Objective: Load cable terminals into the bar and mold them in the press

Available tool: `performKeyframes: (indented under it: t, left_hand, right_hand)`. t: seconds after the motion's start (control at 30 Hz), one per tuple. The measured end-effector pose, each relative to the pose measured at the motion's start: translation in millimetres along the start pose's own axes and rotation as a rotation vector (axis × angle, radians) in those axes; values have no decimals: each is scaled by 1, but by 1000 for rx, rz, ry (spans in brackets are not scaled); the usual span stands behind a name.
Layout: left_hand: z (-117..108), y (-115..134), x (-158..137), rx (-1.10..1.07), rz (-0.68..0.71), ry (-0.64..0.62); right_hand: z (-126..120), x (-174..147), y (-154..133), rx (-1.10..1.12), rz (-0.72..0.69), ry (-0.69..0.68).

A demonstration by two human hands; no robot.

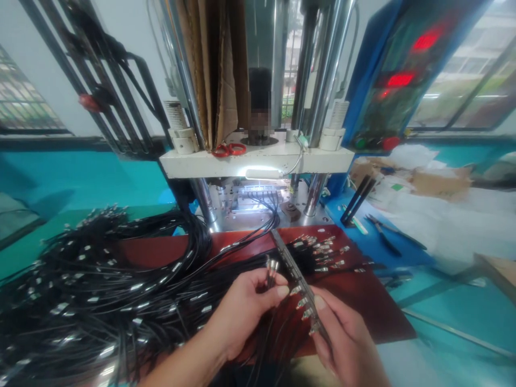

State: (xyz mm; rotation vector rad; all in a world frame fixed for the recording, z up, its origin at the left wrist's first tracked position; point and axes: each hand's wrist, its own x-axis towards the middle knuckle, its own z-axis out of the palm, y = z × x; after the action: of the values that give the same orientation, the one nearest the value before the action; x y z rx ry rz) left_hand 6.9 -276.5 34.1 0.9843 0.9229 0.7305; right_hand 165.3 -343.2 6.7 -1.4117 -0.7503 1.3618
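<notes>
My left hand [252, 301] pinches a few black cables [271, 277] whose metal connector ends stick up above the fingers. Closed around the lower end of a long dark slotted bar [296, 274] is my right hand [342, 328]. Several small metal connectors [305, 309] sit along the bar's lower left edge, with their cables hanging below. The left fingertips are close beside the bar; whether they touch it I cannot tell. Behind the bar, a bundle of cable ends with metal connectors [322, 252] lies on the reddish-brown board [382, 317].
A large heap of black cables [100, 285] covers the left side. Ahead stands a press with a white plate [217, 164], a lit mould [258, 196] and cables in it. Red-handled scissors [229, 150] lie on the plate. Pliers [387, 236] rest on the blue surface at right.
</notes>
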Motion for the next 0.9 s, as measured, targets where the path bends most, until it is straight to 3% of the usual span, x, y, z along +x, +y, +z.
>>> performKeyframes:
  t: [0.2,0.53,0.67,0.9]
  left_hand:
    - [-13,-2,-2,-267,-50,-34]
    - [-8,4,-5,-300,-89,20]
    - [-3,3,-3,-243,-99,30]
    - [5,-5,1,72,-82,162]
  right_hand:
    - [0,-1,-5,41,0,-22]
    - [-2,-1,-4,-8,35,-44]
    - [-4,0,-3,-26,34,-89]
    - [-2,-4,-9,-45,-16,-64]
